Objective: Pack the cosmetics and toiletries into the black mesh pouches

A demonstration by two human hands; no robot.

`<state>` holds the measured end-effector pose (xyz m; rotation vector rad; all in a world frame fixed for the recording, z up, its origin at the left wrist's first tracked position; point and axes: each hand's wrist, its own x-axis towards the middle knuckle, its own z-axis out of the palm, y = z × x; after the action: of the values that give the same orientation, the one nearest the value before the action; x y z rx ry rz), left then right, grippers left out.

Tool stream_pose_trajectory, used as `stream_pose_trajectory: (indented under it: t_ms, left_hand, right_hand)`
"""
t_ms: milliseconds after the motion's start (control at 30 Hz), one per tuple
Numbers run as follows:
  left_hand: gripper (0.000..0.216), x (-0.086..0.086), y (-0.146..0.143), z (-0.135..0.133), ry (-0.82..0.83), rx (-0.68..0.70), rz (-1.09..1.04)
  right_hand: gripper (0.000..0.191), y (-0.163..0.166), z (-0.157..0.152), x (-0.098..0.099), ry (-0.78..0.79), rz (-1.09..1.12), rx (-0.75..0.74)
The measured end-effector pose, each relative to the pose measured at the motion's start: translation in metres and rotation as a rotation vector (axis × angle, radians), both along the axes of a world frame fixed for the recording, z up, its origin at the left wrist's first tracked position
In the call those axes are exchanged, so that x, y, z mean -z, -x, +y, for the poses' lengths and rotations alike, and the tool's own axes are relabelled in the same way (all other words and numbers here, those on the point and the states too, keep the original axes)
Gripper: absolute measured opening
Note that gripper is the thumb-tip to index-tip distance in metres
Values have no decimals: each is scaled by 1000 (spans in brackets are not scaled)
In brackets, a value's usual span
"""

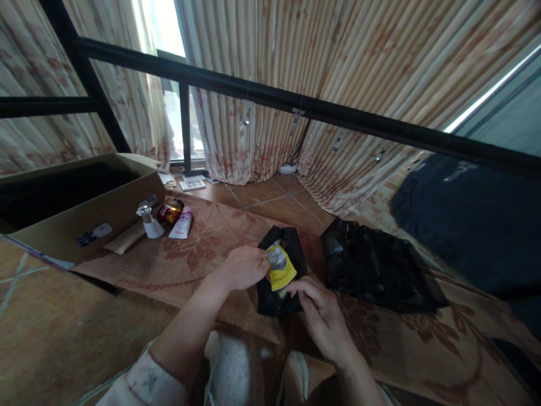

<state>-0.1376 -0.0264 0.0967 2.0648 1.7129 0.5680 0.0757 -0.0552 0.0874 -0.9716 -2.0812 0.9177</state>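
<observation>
My left hand (245,268) pinches the top of a small yellow pouch (282,271) with a silver cap area. My right hand (322,316) has its fingers closed on the pouch's lower edge and on the small black bag (279,299) beneath it. The pouch sits partly over the black bag's mouth, on a patterned mat (190,259) on the floor. My knees show at the bottom of the view.
A larger black plastic bag (376,265) lies to the right. An open cardboard box (63,208) stands at left, with a clear bottle (150,221), a dark jar (169,213) and a pink-white tube (182,223) beside it. Curtains and a black metal frame (296,104) stand behind.
</observation>
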Motion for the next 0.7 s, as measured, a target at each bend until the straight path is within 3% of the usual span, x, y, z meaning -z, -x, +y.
stream_pose_trajectory:
  t_ms: [467,567,700]
  left_hand:
    - [28,0,6,1,39,231,-272]
    - [31,1,11,0,100,264,-225]
    - [34,-1,16,-1,102,218,6]
  right_hand:
    - [31,-6,-2,0,-12,0,-42]
    - [28,-6,-2,0,-26,7,-35]
    - [27,-6,0,3,-54,32,-21]
